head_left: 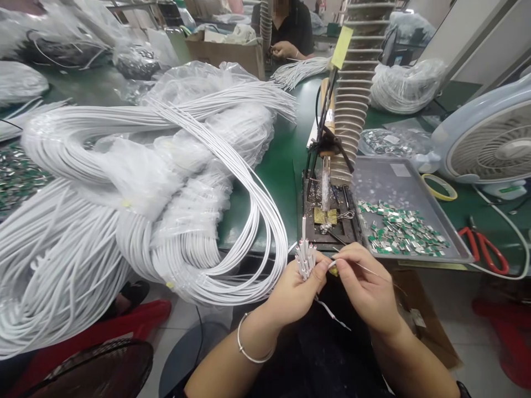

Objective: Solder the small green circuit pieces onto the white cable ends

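Note:
My left hand (299, 284) is closed round a bunch of white cables (306, 255), whose cut ends with reddish cores point up. From that fist the cables curve away to the left in a long loop (265, 204). My right hand (365, 284) pinches the end of one white cable (333, 265) close to my left thumb. A single strand (332, 314) with a bared tip hangs below my hands. Just beyond them stands a soldering iron in its holder (326, 182), over a yellow sponge (324, 216).
Coiled cables in plastic (182, 221) cover the left side. A grey tray (415, 177) at right holds small green-and-metal connectors (409, 229). Red-handled pliers (483, 246), a tape roll (438, 187) and a fan (493, 132) stand beyond. A ribbed hose (354, 83) hangs overhead; a co-worker (286, 33) sits opposite.

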`<state>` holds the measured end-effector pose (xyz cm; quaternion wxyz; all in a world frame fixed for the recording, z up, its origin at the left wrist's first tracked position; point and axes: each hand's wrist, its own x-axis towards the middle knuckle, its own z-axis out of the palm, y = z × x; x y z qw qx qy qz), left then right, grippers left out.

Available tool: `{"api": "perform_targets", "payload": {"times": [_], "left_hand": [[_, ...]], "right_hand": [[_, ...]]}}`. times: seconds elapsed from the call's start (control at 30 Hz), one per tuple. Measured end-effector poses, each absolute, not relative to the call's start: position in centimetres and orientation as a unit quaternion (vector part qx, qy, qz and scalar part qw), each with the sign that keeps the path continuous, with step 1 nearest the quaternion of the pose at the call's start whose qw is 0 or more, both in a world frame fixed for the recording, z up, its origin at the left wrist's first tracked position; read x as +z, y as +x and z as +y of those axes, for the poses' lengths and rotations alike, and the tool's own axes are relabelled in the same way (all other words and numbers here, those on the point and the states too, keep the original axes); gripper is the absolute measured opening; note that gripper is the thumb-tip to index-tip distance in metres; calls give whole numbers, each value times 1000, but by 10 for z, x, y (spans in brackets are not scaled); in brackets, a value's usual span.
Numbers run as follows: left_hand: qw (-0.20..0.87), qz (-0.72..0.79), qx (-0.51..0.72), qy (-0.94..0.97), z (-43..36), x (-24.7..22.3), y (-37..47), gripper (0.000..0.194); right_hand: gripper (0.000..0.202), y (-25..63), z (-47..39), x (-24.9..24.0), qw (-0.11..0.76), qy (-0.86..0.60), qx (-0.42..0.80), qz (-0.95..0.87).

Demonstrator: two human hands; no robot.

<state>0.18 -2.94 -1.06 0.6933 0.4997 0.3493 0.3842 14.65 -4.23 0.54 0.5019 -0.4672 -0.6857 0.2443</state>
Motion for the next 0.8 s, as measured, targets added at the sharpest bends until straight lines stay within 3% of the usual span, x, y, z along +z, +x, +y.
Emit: {"api": "perform_targets", "payload": {"times": [0.2, 0.37, 0.47, 0.67, 0.8], "left_hand": [[699, 348, 365, 508, -29, 2, 1, 37], [711, 340, 332, 519, -31, 6, 0, 38], [732, 346, 327, 487, -33, 0, 0, 34], [714, 373, 393, 443, -29, -8, 1, 30], [704, 383, 412, 434, -27, -7, 5, 28]], "right_hand": [[10, 144, -47, 10, 487, -478, 310, -662], [17, 148, -48, 12, 512, -495, 355, -606], [15, 159, -43, 12, 520, -544, 262, -604], [9, 201, -19, 25, 386, -633, 24, -671], [11, 225, 1, 25, 301, -679, -8, -670]]}}
